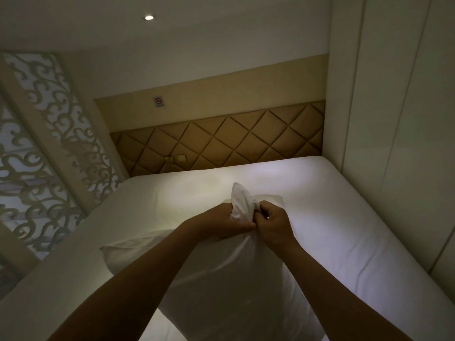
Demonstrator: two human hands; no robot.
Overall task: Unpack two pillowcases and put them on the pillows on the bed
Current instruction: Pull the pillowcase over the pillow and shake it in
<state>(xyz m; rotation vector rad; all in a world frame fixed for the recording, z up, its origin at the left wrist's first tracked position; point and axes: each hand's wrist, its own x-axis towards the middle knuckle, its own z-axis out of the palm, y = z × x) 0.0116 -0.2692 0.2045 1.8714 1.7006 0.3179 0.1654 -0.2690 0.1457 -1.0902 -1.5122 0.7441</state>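
A white pillow [236, 279] in a white pillowcase stands on end on the bed [344, 217], just in front of me. Its top corner [242, 198] sticks up in a bunch above my hands. My left hand [226, 223] grips the bunched cloth from the left. My right hand [272, 226] pinches the same cloth from the right, knuckles touching the left hand. A second white pillow [128, 254] lies flat on the bed to the left, partly hidden behind my left forearm. The lower part of the held pillow runs out of the frame.
A padded tan headboard [221, 141] with a diamond pattern stands at the far end of the bed. A carved white lattice screen [49, 143] borders the left side. A pale panelled wall [394, 119] rises close along the right edge of the mattress.
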